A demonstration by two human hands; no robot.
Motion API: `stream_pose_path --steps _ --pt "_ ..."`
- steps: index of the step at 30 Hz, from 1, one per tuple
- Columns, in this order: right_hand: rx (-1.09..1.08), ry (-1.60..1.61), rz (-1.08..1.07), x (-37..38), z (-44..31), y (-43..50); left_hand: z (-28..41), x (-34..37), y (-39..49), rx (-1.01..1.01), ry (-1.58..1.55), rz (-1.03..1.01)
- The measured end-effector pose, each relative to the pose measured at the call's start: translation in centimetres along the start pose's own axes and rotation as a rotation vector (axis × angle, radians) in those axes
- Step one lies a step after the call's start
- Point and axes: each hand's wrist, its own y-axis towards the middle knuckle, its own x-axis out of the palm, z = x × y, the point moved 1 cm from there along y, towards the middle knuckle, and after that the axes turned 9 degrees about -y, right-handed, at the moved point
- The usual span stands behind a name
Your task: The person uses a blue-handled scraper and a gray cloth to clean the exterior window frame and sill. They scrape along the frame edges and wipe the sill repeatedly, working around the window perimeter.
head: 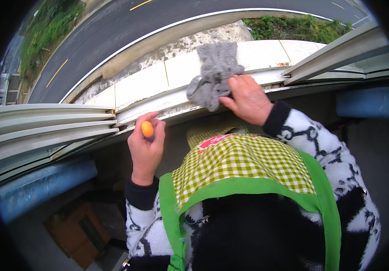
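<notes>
My right hand (248, 98) grips the near right side of a crumpled grey cloth (216, 73). The cloth lies across the white window track (157, 103), and its far end spreads over the pale tiled outer sill (143, 84). Dirt and rust marks show along the track. In my left hand (146, 145) is a tool handle (147, 129) with a rounded orange end and a dark grip. That hand is just inside the window frame, to the left of the cloth. My fingers and palm hide the rest of the tool.
Sliding window sashes stand at left (52, 125) and right (336, 50) of the opening. Beyond the sill, far below, runs a road (113, 44) with plants beside it. Blue rolls (45, 186) lie under the window on both sides. A brown wooden piece (77, 230) sits at lower left.
</notes>
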Motion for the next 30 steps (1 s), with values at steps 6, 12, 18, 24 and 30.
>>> stream_pose_path --steps 6,12,18,24,30 --pt "-0.016 -0.001 -0.081 1.0 -1.9 1.8 0.1 0.9 -1.3 -0.064 -0.015 0.030" --pt "-0.039 0.150 -0.139 3.2 -4.8 4.2 0.2 0.7 -3.0 -0.101 0.017 0.042" --pt "0.409 1.196 -0.054 5.1 -10.0 12.2 -1.0 -1.2 -5.0 -0.134 -0.023 0.056" --pt "0.118 1.846 0.260 -6.5 -3.2 26.0 -1.5 -3.6 -6.0 -0.121 -0.086 0.135" --pt "0.048 1.114 0.079 -11.2 0.7 24.9 -1.4 -4.9 -3.0 -0.073 -0.104 0.162"
